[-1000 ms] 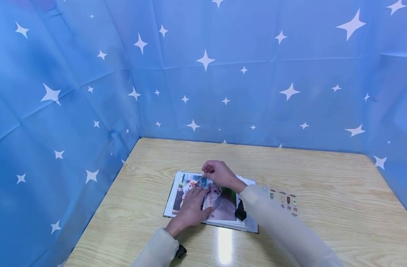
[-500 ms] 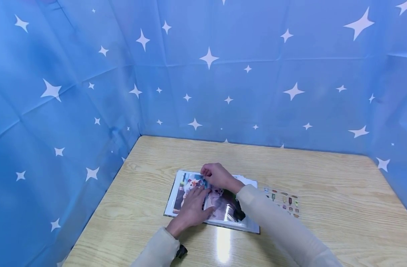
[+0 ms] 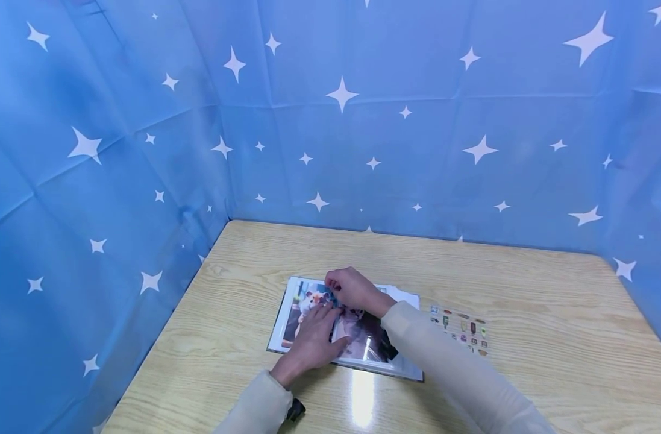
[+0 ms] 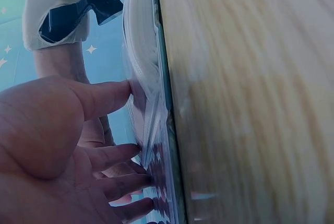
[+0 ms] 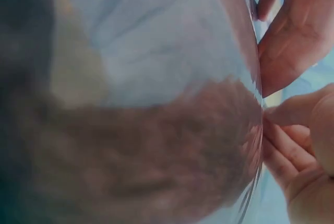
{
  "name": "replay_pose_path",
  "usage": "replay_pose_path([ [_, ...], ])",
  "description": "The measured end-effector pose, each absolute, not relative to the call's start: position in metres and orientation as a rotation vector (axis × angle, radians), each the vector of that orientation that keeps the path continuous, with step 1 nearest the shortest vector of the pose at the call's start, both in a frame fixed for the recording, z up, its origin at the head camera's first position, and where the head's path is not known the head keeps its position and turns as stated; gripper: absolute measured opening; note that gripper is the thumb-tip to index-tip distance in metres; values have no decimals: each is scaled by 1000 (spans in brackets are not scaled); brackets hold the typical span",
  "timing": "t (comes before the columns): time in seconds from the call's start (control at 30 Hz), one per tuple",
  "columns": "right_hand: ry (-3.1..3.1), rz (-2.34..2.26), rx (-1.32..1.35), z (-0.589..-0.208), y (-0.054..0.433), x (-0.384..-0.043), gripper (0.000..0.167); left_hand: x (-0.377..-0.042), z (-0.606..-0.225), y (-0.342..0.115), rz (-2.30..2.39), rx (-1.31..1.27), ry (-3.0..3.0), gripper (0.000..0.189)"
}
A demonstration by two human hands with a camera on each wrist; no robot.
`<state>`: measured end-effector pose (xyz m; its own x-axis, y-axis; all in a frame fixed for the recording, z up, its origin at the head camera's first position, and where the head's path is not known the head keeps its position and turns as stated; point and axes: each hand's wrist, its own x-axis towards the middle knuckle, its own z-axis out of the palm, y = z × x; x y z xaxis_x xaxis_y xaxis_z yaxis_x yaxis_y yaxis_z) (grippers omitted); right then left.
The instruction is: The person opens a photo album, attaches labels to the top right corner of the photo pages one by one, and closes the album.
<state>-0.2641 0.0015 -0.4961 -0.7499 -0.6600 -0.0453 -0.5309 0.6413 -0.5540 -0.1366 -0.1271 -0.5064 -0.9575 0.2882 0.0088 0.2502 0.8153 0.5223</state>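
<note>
An open photo album [image 3: 411, 371] lies on the table, its clear sleeves showing a hamster photo [image 3: 311, 298] on the left and a cat photo [image 3: 357, 337] on the right. My left hand [image 3: 315, 337] rests on the pages near the fold, fingers spread; the left wrist view shows its thumb and fingertips touching the sleeves. By the top of the fold, my right hand [image 3: 350, 288] has its fingers curled, thumb close to fingertips, pinching at the page; a small sticker seen there earlier is now hidden. In the right wrist view that hand [image 5: 308, 140] touches the glossy sleeve.
Right of the album lies a clear sticker sheet [image 3: 463, 328] with several small pictures, partly behind my right sleeve [image 3: 444, 361]. The wooden table [image 3: 536, 313] meets a blue star-printed curtain [image 3: 395, 163] at the back and sides.
My right hand has shifted slightly down onto the page, and the small pale piece at its fingertips is out of sight. The left hand stays on the album.
</note>
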Motion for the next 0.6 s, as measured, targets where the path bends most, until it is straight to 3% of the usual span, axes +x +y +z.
replay_pose_path([
  [0.6,2613,-642,-875,-493,-4,-258,33,-136,-507,-127,823,426,2919,65],
])
